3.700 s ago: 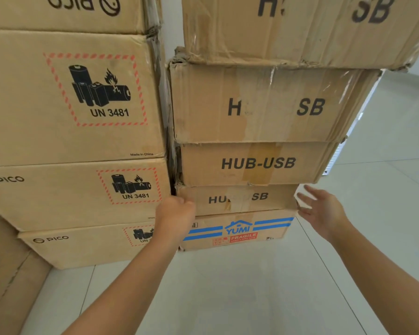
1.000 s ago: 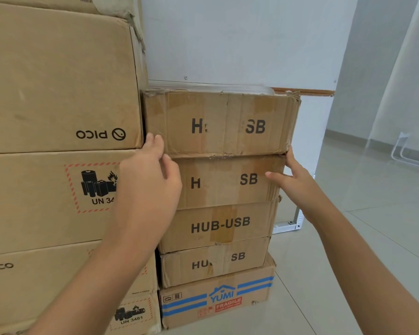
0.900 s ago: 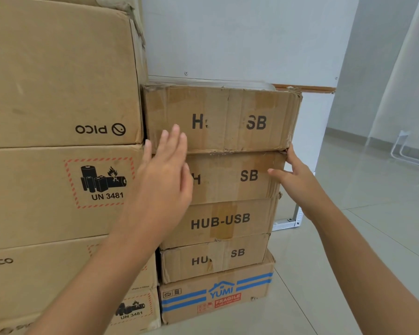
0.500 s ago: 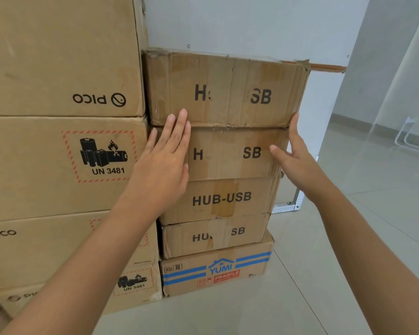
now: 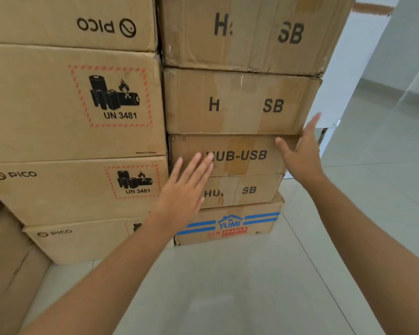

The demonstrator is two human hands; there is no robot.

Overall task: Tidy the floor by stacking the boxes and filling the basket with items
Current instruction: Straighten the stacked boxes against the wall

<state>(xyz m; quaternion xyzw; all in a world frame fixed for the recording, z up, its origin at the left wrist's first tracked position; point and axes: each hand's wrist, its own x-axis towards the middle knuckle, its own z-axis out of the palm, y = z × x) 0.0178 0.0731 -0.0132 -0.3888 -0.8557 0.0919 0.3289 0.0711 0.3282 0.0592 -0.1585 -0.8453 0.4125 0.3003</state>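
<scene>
My left hand (image 5: 186, 189) is flat and open, fingers straight, lying against the front of the HUB-USB stack (image 5: 237, 131) where the third box (image 5: 240, 154) meets the fourth box (image 5: 242, 189). My right hand (image 5: 302, 153) is open too, fingers straight, at the right front corner of that third box, fingertips reaching up to the bottom edge of the second box (image 5: 237, 102). Neither hand grips anything.

I count 5 boxes in this column, with the blue-striped YUMI box (image 5: 230, 226) at the bottom on the floor (image 5: 240, 286). Each box's long axis runs left to right, across my reach, so both hands bracket the third box about equally, left on the face and right at the end. The upper boxes overhang to the right of the lower ones, so I judge the next move to be a push leftward and inward from the right hand. The PICO stack (image 5: 70, 105) stands just beside it on the left. I see no basket here.
</scene>
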